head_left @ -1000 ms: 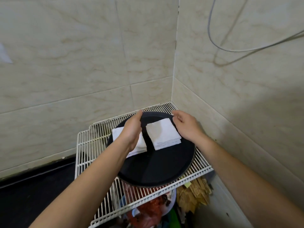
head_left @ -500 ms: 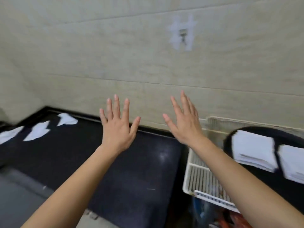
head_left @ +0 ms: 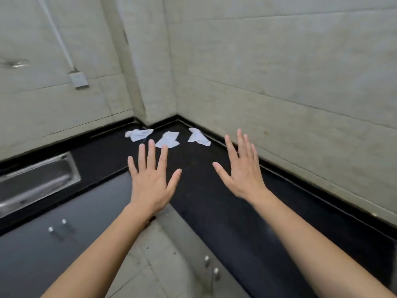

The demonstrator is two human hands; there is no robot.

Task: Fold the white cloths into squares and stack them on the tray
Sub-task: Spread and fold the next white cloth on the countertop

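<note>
view swung left since half second ago: tray and wire rack out of shot, three white cloths (head_left: 168, 139) now dead centre. left hand (head_left: 150, 179) and right hand (head_left: 242, 168) still spread, fingers straight, holding nothing. cloths crumpled, unfolded (each a loose peak), in row at far corner of black counter (head_left: 214, 201). steel sink (head_left: 36, 181) left, tiled walls, socket (head_left: 78, 79) far left.

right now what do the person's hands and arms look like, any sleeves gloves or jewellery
Both arms are bare, with nothing worn on them. The left hand and right hand have no gloves, and no rings show on the fingers. Neither wrist carries a watch or band. No sleeve shows anywhere up to the frame's edge. The nails look short, but blur hides finer detail.
</note>
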